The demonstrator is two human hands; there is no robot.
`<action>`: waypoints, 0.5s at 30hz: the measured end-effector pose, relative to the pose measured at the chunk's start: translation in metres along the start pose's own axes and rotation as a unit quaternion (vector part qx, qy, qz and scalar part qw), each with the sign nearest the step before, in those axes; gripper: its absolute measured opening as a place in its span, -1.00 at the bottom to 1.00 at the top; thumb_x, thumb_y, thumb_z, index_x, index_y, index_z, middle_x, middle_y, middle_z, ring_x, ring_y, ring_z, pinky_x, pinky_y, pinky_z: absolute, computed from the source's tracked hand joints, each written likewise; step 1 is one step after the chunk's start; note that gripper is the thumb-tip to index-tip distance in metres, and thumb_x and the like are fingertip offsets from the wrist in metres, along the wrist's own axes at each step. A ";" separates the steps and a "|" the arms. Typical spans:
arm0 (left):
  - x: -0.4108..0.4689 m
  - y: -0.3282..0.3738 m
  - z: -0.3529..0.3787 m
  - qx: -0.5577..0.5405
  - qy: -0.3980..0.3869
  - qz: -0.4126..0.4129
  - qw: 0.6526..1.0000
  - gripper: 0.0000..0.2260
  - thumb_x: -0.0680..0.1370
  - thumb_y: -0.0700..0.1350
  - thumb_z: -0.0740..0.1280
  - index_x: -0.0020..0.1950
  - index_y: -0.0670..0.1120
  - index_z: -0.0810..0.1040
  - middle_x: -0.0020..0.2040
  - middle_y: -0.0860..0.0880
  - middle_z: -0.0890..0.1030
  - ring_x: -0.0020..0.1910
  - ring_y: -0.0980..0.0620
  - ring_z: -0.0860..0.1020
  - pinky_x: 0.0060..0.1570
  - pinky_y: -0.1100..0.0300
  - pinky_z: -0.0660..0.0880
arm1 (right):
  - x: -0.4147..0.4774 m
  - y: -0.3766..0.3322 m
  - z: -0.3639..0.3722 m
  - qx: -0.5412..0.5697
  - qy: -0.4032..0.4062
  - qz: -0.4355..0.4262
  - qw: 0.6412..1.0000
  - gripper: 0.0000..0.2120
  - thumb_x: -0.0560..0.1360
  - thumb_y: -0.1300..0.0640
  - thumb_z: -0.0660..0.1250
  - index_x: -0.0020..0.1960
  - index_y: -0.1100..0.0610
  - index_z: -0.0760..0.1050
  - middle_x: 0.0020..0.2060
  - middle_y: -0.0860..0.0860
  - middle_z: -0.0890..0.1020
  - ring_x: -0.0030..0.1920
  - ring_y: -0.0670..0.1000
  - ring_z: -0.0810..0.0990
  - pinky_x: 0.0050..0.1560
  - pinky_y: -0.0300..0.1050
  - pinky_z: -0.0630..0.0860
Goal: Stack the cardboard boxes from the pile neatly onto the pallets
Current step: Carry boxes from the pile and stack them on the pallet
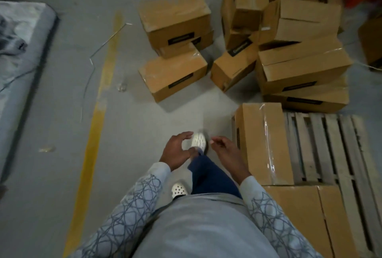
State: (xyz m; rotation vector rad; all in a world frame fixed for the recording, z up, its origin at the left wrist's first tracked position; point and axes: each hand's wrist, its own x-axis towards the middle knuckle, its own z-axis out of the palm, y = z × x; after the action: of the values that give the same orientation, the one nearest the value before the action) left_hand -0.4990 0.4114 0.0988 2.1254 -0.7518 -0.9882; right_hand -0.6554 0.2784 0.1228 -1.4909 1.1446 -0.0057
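Brown cardboard boxes lie in a loose pile on the grey floor ahead: one box (172, 75) nearest me, a two-high stack (175, 20) behind it, a tilted box (233, 67), and a jumbled heap (301, 59) at the right. The wooden pallet (334, 146) sits at the right, with one taped box (262, 144) on its near-left corner and another box (299, 216) below it. My left hand (175, 151) and my right hand (226, 152) hang in front of me, both empty with fingers apart, to the left of the pallet.
A yellow floor line (93, 133) runs up the left side. A loose wire (91, 61) lies beside it. A grey mattress-like pad (22, 51) lies at the far left. My feet in white perforated shoes (198, 141) are on the floor between my hands.
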 end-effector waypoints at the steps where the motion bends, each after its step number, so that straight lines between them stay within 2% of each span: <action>1: 0.023 0.002 -0.010 0.006 0.000 0.006 1.000 -0.50 0.51 -0.05 0.52 0.43 0.02 0.53 0.30 0.02 0.62 0.30 0.01 0.51 0.34 0.12 0.40 | 0.023 -0.011 0.003 0.004 0.001 0.006 1.000 -0.75 0.63 -0.01 0.36 0.28 0.00 0.59 0.12 -0.11 0.64 0.10 -0.18 0.58 -0.04 -0.39 0.45; 3: 0.075 0.006 -0.032 0.001 -0.001 0.008 1.000 -0.52 0.51 -0.05 0.51 0.43 0.01 0.54 0.32 0.01 0.61 0.30 0.01 0.51 0.32 0.15 0.40 | 0.074 -0.035 0.006 0.014 0.007 0.010 1.000 -0.79 0.63 0.00 0.37 0.24 -0.02 0.59 0.13 -0.08 0.65 0.14 -0.10 0.59 0.01 -0.27 0.46; 7: 0.171 0.027 -0.077 -0.028 0.009 -0.020 0.999 -0.52 0.51 -0.14 0.53 0.42 -0.02 0.54 0.30 0.00 0.61 0.25 0.11 0.51 0.23 0.28 0.36 | 0.179 -0.102 -0.003 0.044 -0.005 0.012 0.999 -0.86 0.63 0.06 0.36 0.18 -0.06 0.59 0.07 -0.10 0.65 0.13 -0.02 0.62 -0.02 -0.21 0.48; 12: 0.267 0.066 -0.142 -0.059 0.038 -0.027 0.997 -0.54 0.54 -0.13 0.51 0.42 0.01 0.55 0.29 0.07 0.59 0.27 0.14 0.50 0.28 0.19 0.38 | 0.285 -0.211 -0.024 0.036 0.018 -0.020 0.999 -0.88 0.62 -0.06 0.34 0.15 -0.15 0.57 0.09 -0.13 0.63 0.13 -0.04 0.61 0.23 0.03 0.56; 15: 0.317 0.079 -0.174 -0.074 0.061 -0.024 0.995 -0.54 0.53 -0.12 0.51 0.42 0.02 0.55 0.30 0.09 0.61 0.30 0.13 0.52 0.31 0.13 0.43 | 0.333 -0.265 -0.018 0.043 0.005 -0.034 0.998 -0.82 0.63 -0.05 0.35 0.22 -0.10 0.58 0.12 -0.12 0.65 0.16 -0.04 0.61 0.23 0.01 0.55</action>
State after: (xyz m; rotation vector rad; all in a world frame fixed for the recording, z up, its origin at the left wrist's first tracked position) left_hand -0.2016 0.1907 0.1101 2.0617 -0.5527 -0.9000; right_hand -0.3274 0.0067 0.1368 -1.4543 1.0878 -0.1076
